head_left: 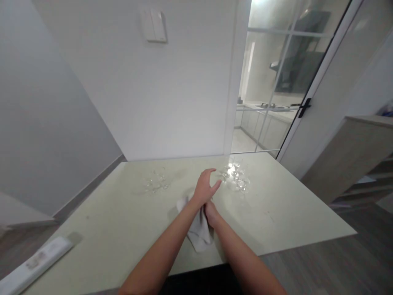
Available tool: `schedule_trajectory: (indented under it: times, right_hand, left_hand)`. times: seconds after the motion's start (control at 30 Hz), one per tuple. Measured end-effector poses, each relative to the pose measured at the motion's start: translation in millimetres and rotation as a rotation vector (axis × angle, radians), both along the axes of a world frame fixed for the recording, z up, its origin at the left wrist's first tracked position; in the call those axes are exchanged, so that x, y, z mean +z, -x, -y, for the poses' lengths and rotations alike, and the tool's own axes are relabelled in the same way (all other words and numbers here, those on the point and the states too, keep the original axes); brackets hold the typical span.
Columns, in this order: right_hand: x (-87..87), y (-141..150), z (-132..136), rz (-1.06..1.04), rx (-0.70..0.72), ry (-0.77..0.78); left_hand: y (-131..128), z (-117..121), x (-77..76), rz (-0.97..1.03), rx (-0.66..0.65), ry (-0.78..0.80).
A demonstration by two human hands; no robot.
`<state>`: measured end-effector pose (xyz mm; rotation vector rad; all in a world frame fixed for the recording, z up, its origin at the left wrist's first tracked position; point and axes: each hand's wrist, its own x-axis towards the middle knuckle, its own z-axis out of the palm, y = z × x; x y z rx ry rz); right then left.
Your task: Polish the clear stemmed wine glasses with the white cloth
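My left hand [205,187] crosses in front of my right, its thumb and fingers spread apart toward the clear stemmed glasses [236,174] on the right; a small gap separates it from them. Just below the left wrist, my right hand [211,213] is closed on a light grey cloth [199,234], which hangs down toward the table. The left forearm covers part of the cloth, and the right fingers are mostly hidden. On the left stand a few more clear glasses [159,180], apart from both hands.
The pale table [107,229] meets a white wall at the back. A long white power strip or box [37,262] lies at its left corner. Behind right is a glazed door [270,73] with a black handle; a wooden shelf unit [346,164] stands at the right.
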<state>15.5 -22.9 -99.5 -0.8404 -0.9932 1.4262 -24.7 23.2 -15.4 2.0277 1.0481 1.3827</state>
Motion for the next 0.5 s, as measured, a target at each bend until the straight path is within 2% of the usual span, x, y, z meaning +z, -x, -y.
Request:
schedule_trajectory:
  times: [0.1, 0.2, 0.33, 0.43, 0.5]
  right_hand:
    - [-0.6, 2, -7, -0.244, -0.072, 0.172]
    - [3.1, 1, -13, -0.361, -0.118, 0.159]
    - [7.2, -6, -14, -0.355, -0.098, 0.141]
    - [5.9, -14, -9, -0.340, -0.002, 0.208]
    - [4.7, -19, -7, -0.375, 0.087, 0.232]
  left_hand:
    - [38, 35, -14.0, -0.102, 0.079, 0.013]
    - [57, 53, -32.3, -0.110, 0.014, 0.037]
    - [61, 65, -47.6, -0.057, -0.127, 0.054]
    - [61, 66, -51.5, 0.065, -0.249, 0.203]
    - [66, 59, -53.1, 0.256, -0.216, 0.309]
